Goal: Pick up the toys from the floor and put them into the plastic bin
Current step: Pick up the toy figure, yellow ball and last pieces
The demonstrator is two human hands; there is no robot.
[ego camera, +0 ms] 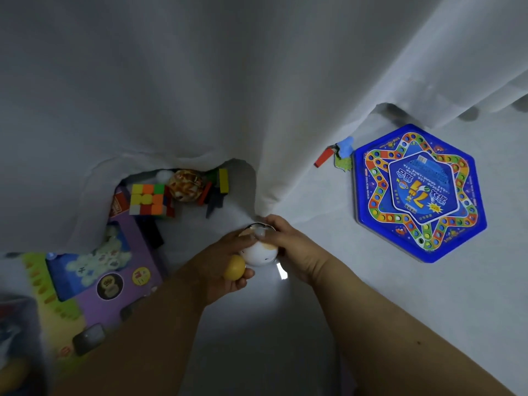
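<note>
A small yellow ball [234,270] sits in the curled fingers of my left hand [220,264], low in the middle of the view. The same hand's fingertips touch a round white toy [261,252] with orange marks. My right hand [288,247] grips that white toy from the right and top. Both hands hover just above the white floor [343,281]. A colour cube [150,200], a patterned ball [185,184] and dark blocks [217,190] lie under the curtain's hem. No plastic bin is in view.
A white curtain [200,95] hangs across the back, its folds reaching the floor. A blue hexagonal game board [418,192] lies at right, with a red block [324,158] and small blue and green pieces [344,154] beside it. A purple toy box [94,275] lies at left.
</note>
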